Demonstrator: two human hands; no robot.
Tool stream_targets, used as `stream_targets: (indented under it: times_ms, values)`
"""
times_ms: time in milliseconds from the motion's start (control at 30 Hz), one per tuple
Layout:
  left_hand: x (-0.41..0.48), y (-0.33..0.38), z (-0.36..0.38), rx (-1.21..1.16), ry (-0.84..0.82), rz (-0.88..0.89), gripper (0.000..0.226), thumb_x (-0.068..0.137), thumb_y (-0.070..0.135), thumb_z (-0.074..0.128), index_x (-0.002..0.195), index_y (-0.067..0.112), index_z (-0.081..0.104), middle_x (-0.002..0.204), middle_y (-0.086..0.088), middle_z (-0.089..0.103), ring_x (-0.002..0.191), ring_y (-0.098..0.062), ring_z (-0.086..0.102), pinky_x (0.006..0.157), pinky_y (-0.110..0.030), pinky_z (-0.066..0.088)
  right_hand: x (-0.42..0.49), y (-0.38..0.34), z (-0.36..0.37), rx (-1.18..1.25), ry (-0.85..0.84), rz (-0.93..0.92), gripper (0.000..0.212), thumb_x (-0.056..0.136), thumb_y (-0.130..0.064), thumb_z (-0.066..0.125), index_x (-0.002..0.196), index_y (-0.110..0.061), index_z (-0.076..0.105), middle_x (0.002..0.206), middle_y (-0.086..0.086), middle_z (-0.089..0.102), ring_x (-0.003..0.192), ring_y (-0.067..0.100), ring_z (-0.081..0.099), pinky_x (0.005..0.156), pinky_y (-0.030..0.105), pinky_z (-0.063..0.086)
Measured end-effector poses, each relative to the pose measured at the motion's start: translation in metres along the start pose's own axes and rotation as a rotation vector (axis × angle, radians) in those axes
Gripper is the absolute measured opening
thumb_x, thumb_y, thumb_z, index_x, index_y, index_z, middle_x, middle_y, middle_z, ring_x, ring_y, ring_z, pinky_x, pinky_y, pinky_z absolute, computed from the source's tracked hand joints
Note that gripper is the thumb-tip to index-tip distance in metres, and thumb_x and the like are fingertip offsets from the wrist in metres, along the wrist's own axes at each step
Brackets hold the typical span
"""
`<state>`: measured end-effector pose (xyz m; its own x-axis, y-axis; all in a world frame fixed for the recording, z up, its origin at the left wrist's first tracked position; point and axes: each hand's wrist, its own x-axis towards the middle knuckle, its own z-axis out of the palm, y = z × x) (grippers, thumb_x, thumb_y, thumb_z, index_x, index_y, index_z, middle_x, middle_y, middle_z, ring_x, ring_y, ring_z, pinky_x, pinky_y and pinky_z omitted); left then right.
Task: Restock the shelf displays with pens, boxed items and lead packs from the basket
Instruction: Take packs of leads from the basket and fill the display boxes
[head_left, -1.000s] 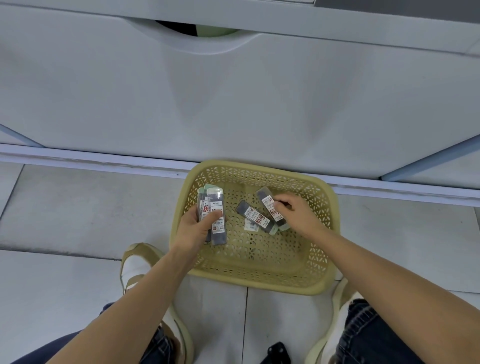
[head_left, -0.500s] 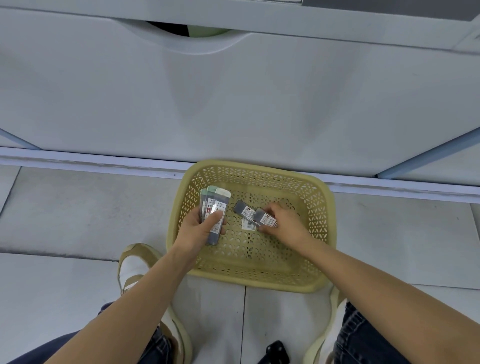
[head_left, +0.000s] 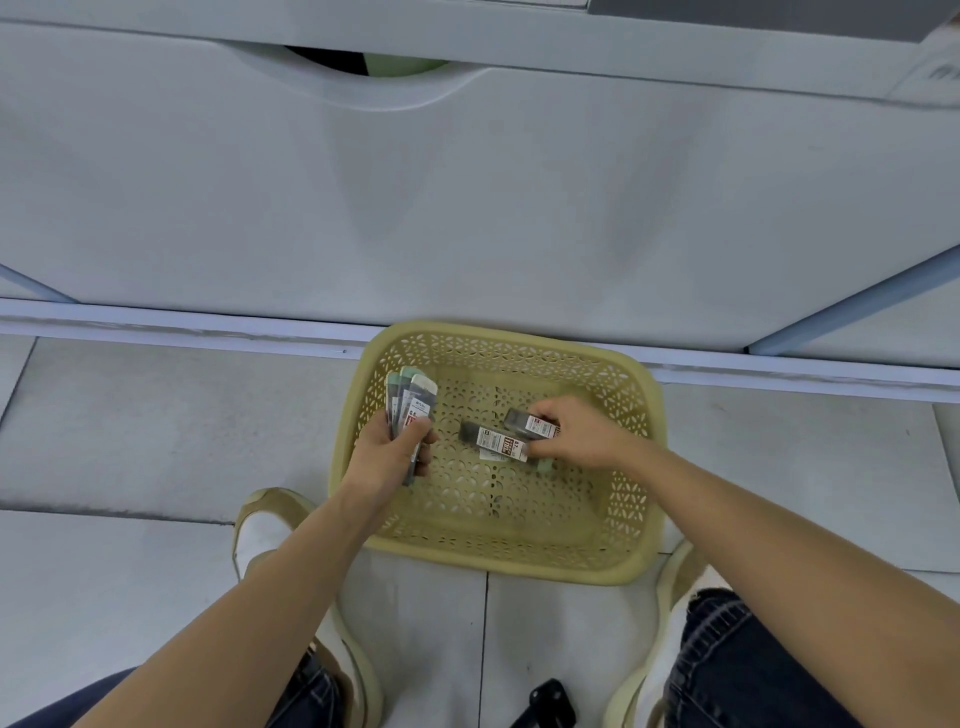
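Pinching two lead packs, right fingers hover in basket; left fingers clutch stack.

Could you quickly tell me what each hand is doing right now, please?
Left hand: grips a fan of lead packs.
Right hand: pinches a lead pack inside the basket.
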<state>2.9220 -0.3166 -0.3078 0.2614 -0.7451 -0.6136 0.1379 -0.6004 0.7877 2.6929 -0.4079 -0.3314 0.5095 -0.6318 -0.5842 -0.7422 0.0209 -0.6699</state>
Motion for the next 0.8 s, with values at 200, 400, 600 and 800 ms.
stream_targets:
  times_ms: [200,400,600,800]
  values:
    - [-0.009,0.016,0.002,0.228,-0.043,0.125,0.018,0.084,0.021,0.075,0.086,0.013,0.059,0.065,0.002,0.062,0.046,-0.002,0.050,0.043,-0.017,0.041,-0.014,-0.042,-0.038,0.060,-0.260,-0.081,0.017,0.081,-0.020,0.075,0.097,-0.016,0.071,0.088,-0.001,0.073,0.076,0.013,0.062,0.072,0.031,0.045]
    - [-0.027,0.042,0.003,0.219,-0.095,0.204,0.032,0.073,0.012,0.084,0.077,0.016,0.052,0.055,0.009,0.056,0.048,-0.003,0.047,0.047,-0.017,0.040,-0.034,-0.077,-0.065,-0.016,-0.247,-0.155,0.019,0.083,-0.014,0.074,0.102,-0.012,0.071,0.097,0.006,0.073,0.082,0.014,0.064,0.076,0.032,0.045]
    - [-0.049,0.066,-0.002,0.201,-0.145,0.174,0.025,0.077,0.003,0.080,0.093,0.005,0.060,0.061,0.004,0.067,0.045,-0.004,0.050,0.042,-0.016,0.040,-0.061,-0.095,-0.070,-0.117,-0.078,-0.283,0.022,0.079,-0.025,0.079,0.097,-0.019,0.068,0.091,-0.005,0.067,0.080,0.006,0.061,0.074,0.029,0.045]
    - [-0.065,0.077,-0.009,0.134,-0.111,0.263,0.030,0.075,-0.001,0.079,0.088,0.015,0.057,0.061,0.007,0.068,0.048,-0.004,0.053,0.045,-0.017,0.043,-0.082,-0.101,-0.069,-0.207,0.018,-0.351,0.030,0.099,-0.018,0.046,0.120,-0.015,0.066,0.104,-0.003,0.055,0.097,0.011,0.053,0.086,0.023,0.037]
